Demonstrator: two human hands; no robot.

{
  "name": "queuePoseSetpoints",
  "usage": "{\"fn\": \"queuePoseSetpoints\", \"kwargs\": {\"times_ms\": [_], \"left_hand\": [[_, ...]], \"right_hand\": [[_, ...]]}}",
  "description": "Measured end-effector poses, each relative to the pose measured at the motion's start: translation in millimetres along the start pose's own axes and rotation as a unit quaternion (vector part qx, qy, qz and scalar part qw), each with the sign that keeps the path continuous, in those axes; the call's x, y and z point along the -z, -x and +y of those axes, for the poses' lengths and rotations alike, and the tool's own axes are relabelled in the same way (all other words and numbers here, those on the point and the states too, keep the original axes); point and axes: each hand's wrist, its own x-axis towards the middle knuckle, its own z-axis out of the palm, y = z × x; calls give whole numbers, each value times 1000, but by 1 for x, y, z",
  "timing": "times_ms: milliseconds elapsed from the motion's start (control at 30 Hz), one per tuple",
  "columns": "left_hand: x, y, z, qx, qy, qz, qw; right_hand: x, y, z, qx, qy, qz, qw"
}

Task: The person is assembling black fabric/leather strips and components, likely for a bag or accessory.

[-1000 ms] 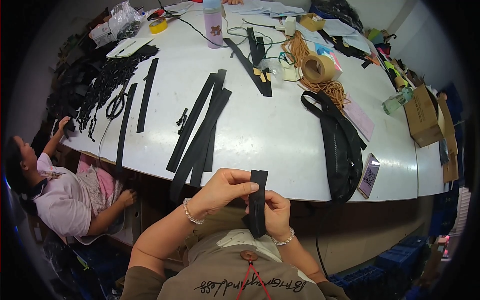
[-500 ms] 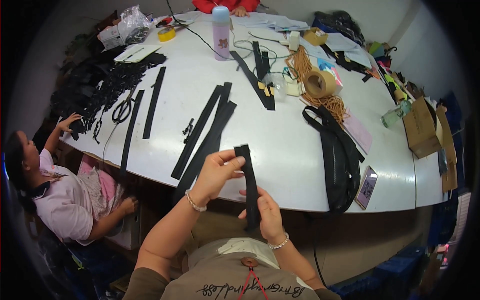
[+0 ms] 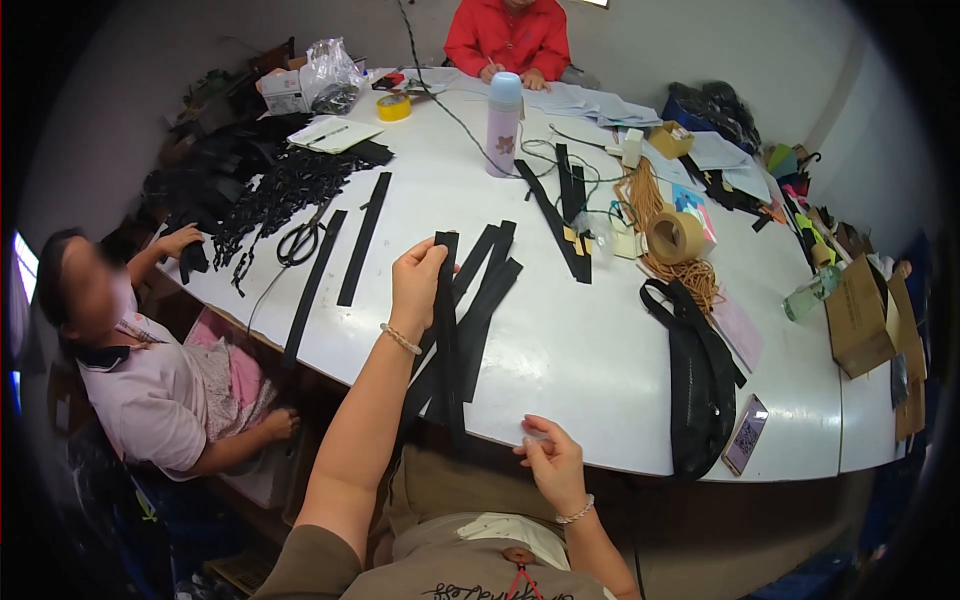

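My left hand is raised and pinches the upper end of a black fabric strip, which hangs down toward the table's near edge. Behind it, several more black strips lie crossed in a loose pile on the table, partly covered by the held one. At the near edge my right hand is apart from the strip, its fingers spread and nothing seen in them.
The white table bears black scissors, a bottle, a tape roll, a black bag and a phone. One person sits at the left beside a black heap; another sits opposite.
My left hand has lifted the strip forward and to the left over the other strips. My right hand has let go of it and moved away to the right. The view has tilted up.
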Motion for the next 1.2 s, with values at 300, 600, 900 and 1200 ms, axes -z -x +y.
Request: {"fn": "queuePoseSetpoints", "kwargs": {"times_ms": [300,600,900,1200], "left_hand": [[24,-35,-9,-62,-10,84,995],[30,-43,-4,-76,26,104,991],[34,-46,-8,-83,29,110,990],[39,-39,-3,-77,46,84,992]], "right_hand": [[13,-22,11,-12,-25,41,999],[11,-21,9,-13,-22,44,999],[10,-22,11,-10,-26,46,999],[8,-20,12,-4,-24,41,999]]}}
